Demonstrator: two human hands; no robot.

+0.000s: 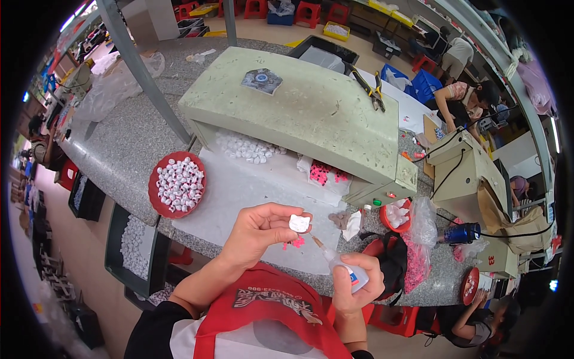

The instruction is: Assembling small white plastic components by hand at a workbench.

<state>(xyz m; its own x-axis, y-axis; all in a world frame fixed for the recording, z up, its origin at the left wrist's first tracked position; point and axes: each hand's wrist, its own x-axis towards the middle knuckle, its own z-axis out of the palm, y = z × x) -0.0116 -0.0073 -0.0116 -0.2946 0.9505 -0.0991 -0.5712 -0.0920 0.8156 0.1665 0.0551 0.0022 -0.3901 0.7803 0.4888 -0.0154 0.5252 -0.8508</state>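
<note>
A small white moulded piece [299, 224] is pinched between the thumb and fingers of my left hand [263, 228], raised over the paper-covered table. My right hand [357, 280] is wrapped round a translucent squeeze bottle [345, 272] with a thin brownish nozzle. The nozzle tip points up toward the white piece, a little below and right of it, apparently apart from it. Behind my left hand lie several small pink pieces [294, 242] on the white paper [239, 197]. A red bowl [153, 197] full of white pieces with dark and pink marks stands to the left.
A pale green metal housing [287, 107] spans the table ahead, with white and pink pieces beneath it and pliers [376, 96] on top. A red bowl [406, 222], a black bag [391, 263] and a blue can [463, 233] are at right. Co-workers sit further right.
</note>
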